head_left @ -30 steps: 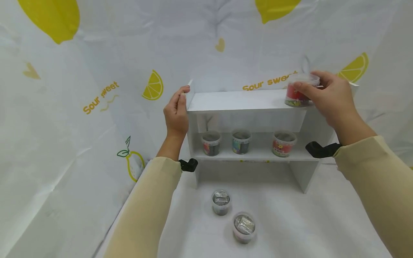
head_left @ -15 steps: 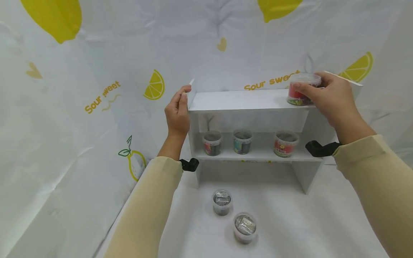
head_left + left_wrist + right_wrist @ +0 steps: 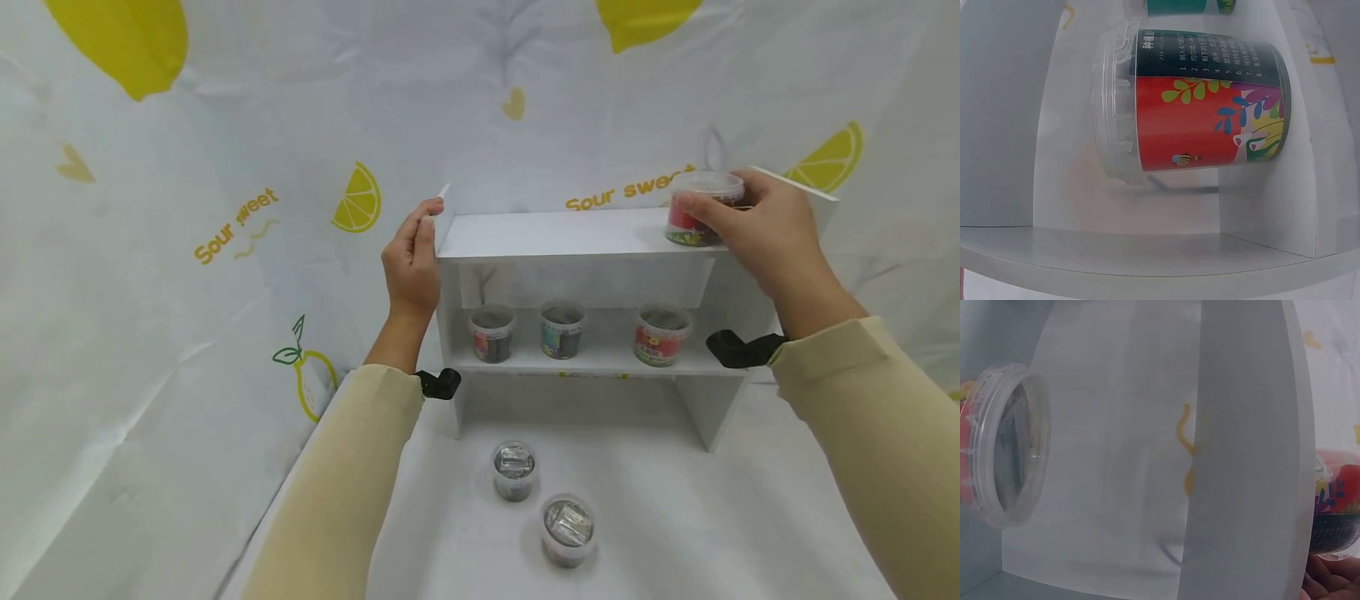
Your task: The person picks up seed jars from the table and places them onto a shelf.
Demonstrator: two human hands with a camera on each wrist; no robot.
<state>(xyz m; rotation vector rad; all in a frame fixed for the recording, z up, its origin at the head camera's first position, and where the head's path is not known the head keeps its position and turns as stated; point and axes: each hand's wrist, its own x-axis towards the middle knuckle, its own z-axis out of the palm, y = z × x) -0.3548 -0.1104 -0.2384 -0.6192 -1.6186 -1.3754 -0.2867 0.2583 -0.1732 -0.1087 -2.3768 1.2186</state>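
Observation:
My right hand (image 3: 780,229) grips a lidded clear plastic tub (image 3: 681,223) with a red printed label at the right end of the white shelf's (image 3: 555,234) top board. Whether its base touches the board is hard to tell. In the right wrist view, the tub (image 3: 1341,506) is partly cut off, fingers (image 3: 1330,576) below it. My left hand (image 3: 411,267) holds the upper left side panel. On the middle board stand a red-and-dark tub (image 3: 491,343), a teal-and-dark tub (image 3: 561,338) and a red tub (image 3: 658,343). The left wrist view shows a red-labelled tub (image 3: 1188,122) close up.
Two more tubs, one farther back (image 3: 514,477) and one nearer (image 3: 567,537), stand on the white tabletop (image 3: 660,517), silvery packets visible at their tops. The shelf's right side panel (image 3: 802,187) rises beside my right hand. A lemon-printed sheet (image 3: 247,125) hangs behind.
Between the frames the view shifts slightly. My right hand stays around the tub at the top board's right end, and my left hand keeps its place on the side panel.

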